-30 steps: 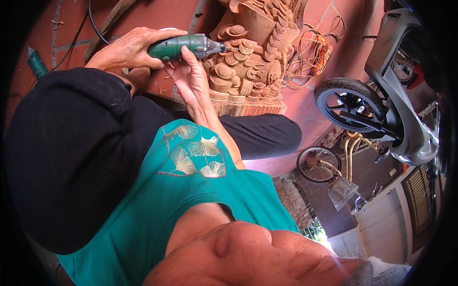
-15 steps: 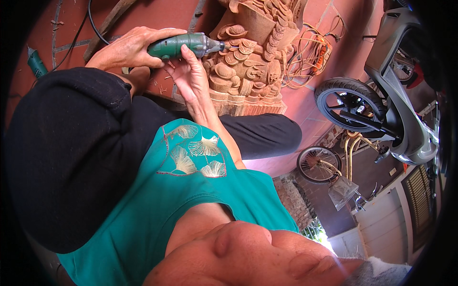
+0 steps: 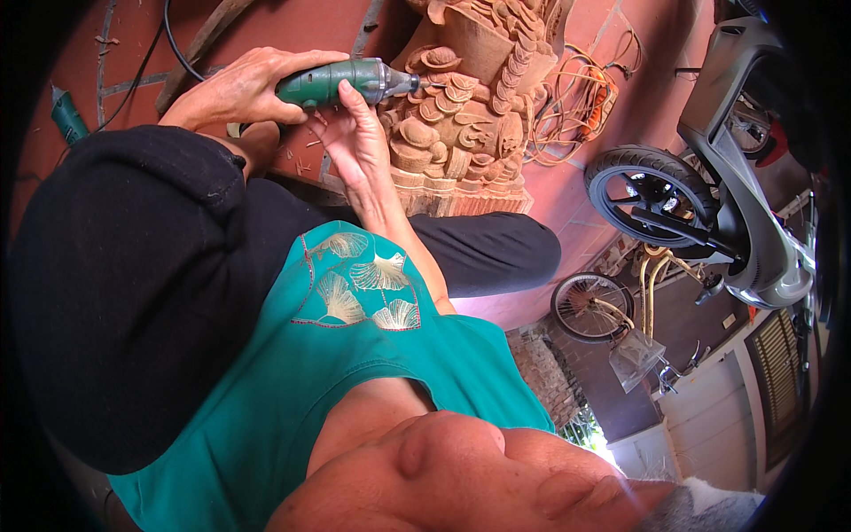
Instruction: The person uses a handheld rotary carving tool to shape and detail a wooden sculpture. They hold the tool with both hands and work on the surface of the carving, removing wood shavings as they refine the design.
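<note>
My left hand [image 3: 238, 89] wraps round the rear of a green rotary tool [image 3: 324, 84]. My right hand [image 3: 355, 151], palm up, supports the tool's front half from below, its thumb pressed to the body. The tool points right, its grey and black nose and thin bit reaching a carved wooden sculpture [image 3: 456, 142]. Coin-like discs, rounded shapes and scales cover the carving. Whether the bit touches the wood, I cannot tell. The sculpture's flat base edge lies close to my black-trousered leg [image 3: 483, 253].
A second green tool [image 3: 67, 117] lies at the far left. Behind my left hand are a dark cable [image 3: 180, 53] and a wooden bar [image 3: 202, 55]. An orange cord [image 3: 558, 111] lies coiled right of the sculpture on red tiles. Farther right stand a motorbike [image 3: 745, 177] and a bicycle [image 3: 592, 306].
The rotary tool has shifted very slightly to the right, with both hands still on it. The sculpture looks unmoved.
</note>
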The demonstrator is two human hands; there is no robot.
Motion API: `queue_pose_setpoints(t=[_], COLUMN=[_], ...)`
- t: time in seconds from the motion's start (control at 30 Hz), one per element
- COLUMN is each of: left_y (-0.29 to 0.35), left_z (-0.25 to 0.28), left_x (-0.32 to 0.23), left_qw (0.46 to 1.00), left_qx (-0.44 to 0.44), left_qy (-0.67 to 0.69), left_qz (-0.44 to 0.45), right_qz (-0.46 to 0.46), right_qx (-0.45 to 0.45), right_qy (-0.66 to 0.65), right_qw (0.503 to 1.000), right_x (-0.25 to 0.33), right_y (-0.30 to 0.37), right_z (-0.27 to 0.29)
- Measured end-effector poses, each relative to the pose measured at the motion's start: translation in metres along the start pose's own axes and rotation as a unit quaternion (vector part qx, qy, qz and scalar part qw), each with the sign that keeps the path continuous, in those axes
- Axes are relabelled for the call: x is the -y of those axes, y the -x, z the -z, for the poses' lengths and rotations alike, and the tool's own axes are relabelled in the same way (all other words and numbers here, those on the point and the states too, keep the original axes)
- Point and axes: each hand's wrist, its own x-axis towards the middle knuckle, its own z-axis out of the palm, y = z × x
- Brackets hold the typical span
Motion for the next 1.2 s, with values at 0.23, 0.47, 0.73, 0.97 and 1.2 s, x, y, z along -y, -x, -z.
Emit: queue_pose_setpoints(t=[0.23, 0.47, 0.73, 0.97, 1.2], left_y=[-0.002, -0.005, -0.006, -0.001, 0.003], left_z=[0.001, 0.001, 0.004, 0.001, 0.003], left_x=[-0.001, -0.004, -0.002, -0.002, -0.012], left_qw=[1.000, 0.999, 0.999, 1.000, 1.000], left_qx=[-0.002, -0.018, 0.031, 0.003, -0.001], left_qy=[0.003, -0.001, 0.013, 0.000, 0.027], left_qz=[-0.009, -0.039, 0.022, 0.004, 0.010], right_qz=[-0.003, 0.002, -0.005, -0.008, -0.004], right_qx=[-0.001, -0.002, -0.002, 0.000, 0.000], right_qy=[0.003, 0.001, -0.008, 0.005, 0.012], right_qw=[1.000, 1.000, 1.000, 1.000, 1.000], right_x=[0.001, 0.003, 0.005, 0.002, 0.000], right_y=[-0.003, -0.007, -0.009, -0.004, 0.002], right_z=[0.002, 0.006, 0.008, 0.004, -0.004])
